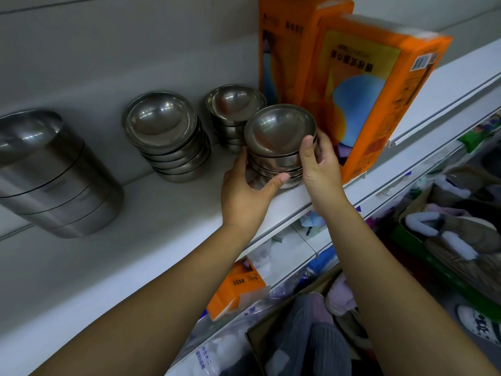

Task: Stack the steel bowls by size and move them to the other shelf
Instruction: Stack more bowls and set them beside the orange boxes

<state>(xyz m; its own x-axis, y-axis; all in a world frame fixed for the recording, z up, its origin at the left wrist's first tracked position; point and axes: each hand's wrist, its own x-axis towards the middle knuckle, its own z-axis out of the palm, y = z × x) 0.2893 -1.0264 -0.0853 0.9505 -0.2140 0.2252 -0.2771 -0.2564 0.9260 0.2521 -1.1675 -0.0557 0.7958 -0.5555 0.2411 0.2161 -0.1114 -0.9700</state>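
Left hand (244, 194) wraps the bowl stack (279, 137) low, thumb across its base | right hand (320, 169) grips the top rims, fingers hidden behind | stack just left of the orange box (374, 99) | resting or lifted, can't tell | lowest bowls covered.

Three bowl stacks (162, 123), three orange boxes (374, 90)
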